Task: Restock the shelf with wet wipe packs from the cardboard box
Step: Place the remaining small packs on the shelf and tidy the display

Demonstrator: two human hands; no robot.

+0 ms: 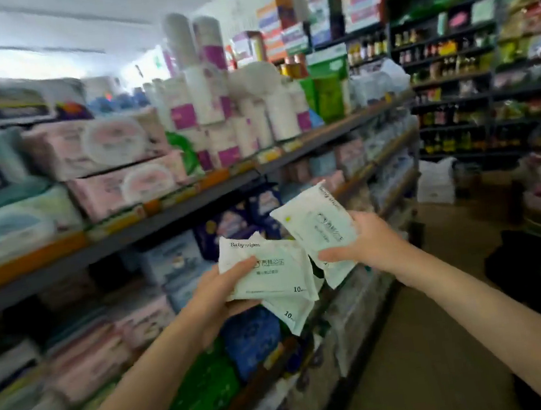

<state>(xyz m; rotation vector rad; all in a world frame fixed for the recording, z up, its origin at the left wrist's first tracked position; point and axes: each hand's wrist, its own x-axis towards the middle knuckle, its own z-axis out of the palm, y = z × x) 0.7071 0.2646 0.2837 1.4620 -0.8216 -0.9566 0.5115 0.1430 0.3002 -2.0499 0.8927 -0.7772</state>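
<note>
Both forearms reach forward beside the shelf (176, 211). The left hand (220, 295) pinches two stacked wipe packs (270, 275), thumb on top. The right hand (371, 244) grips another pack (318, 225), tilted, just beside them.

Small grocery or convenience shop. Long metal shelving (194, 196) running along left side, price labels (123, 217) lining front edges. Wipe and tissue packs (120, 184) filling tiers, paper rolls (204, 91) standing on top tier. Bottles (440, 50) crowding dark shelves at far end. Boxed stock (279, 20) stacking high near ceiling.
</note>
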